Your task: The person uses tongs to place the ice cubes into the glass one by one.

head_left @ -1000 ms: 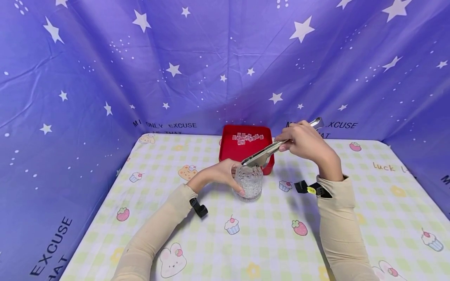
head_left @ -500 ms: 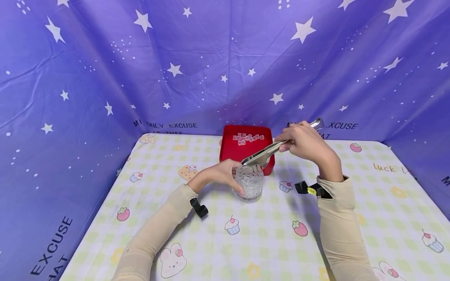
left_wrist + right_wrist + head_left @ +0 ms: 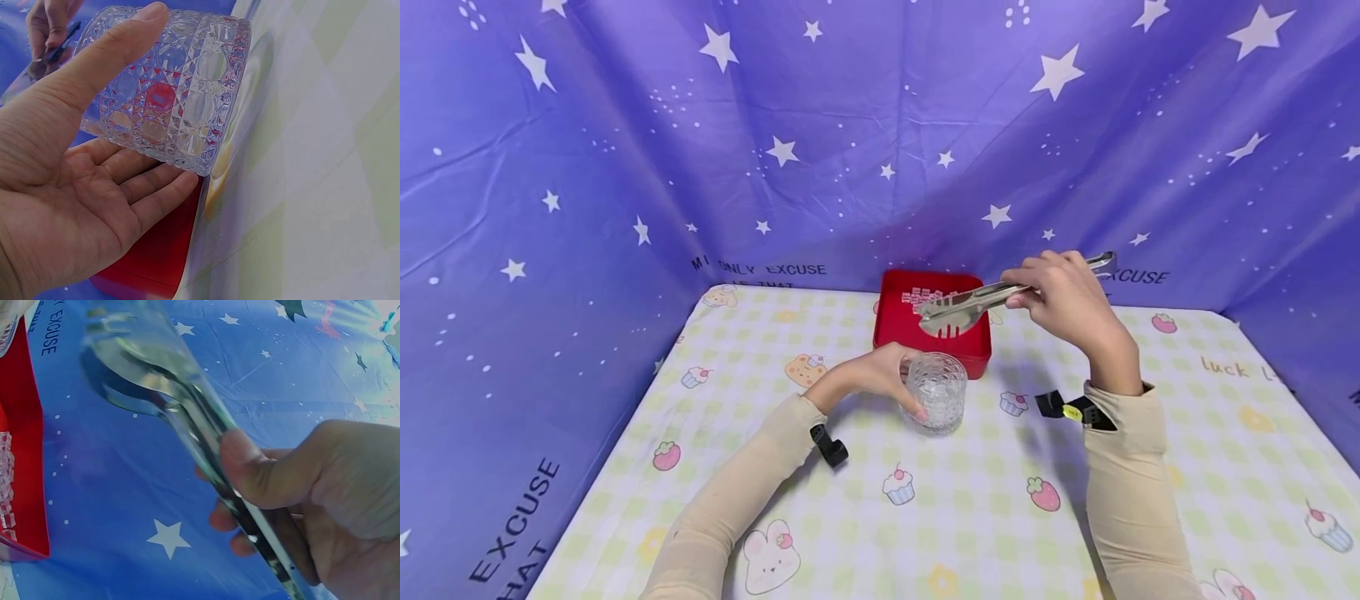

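My left hand (image 3: 883, 377) grips a clear cut-glass tumbler (image 3: 938, 396) from its left side, thumb in front and fingers behind, as the left wrist view also shows. The glass stands upright on the table. My right hand (image 3: 1063, 296) holds metal serving tongs (image 3: 206, 437) by the middle of their arms, thumb on one side and fingers on the other. In the head view the tong heads (image 3: 951, 317) hover over the red tray (image 3: 895, 329), past the glass rim. Inside the tray lie several small clear cubes (image 3: 917, 298), partly covered by the tongs in that view.
The table wears a checked cloth (image 3: 985, 533) printed with cupcakes, strawberries and rabbits. A purple starry curtain (image 3: 850, 183) hangs right behind the tray and along both sides. Black straps (image 3: 829, 446) circle both wrists.
The tongs have lifted out of the glass mouth and swung back and up over the tray, with the right hand rising slightly to the right. My left hand keeps its hold on the glass.
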### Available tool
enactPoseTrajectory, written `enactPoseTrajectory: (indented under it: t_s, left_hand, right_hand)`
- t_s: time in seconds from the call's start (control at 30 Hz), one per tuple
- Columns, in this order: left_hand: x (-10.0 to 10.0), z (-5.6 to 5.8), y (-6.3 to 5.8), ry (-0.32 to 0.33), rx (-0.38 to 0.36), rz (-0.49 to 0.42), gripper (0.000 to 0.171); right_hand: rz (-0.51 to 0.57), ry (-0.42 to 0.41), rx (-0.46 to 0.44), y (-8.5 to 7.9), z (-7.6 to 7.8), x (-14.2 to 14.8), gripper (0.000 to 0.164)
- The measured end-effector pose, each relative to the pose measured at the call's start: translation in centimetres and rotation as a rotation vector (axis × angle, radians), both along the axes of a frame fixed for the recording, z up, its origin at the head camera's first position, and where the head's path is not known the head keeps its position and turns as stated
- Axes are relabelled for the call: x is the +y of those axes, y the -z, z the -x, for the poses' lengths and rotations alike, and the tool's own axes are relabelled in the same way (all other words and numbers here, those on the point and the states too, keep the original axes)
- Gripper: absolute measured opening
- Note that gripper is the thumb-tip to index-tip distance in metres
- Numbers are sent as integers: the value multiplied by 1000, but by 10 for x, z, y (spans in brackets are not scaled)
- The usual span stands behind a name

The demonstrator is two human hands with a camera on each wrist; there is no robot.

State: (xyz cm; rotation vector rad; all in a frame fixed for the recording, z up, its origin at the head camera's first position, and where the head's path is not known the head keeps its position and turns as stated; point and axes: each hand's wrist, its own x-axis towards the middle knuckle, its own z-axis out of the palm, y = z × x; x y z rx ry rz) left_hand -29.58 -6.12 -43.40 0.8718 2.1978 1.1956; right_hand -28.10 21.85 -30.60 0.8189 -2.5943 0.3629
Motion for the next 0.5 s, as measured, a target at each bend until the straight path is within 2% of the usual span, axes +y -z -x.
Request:
enactPoseTrajectory:
  t_s: [0.2,0.33,0.5]
  left_hand:
    - [1,-1,2,4,-7,-4,70]
    - [1,-1,3,8,-5,-12,69]
    - [0,1,1,10,7,-9,65]
  right_hand:
    - [71,57,125,6,6,-7,24]
    - [115,62,224,5,13,-11,24]
    - [81,46,301,1,21,-16,18]
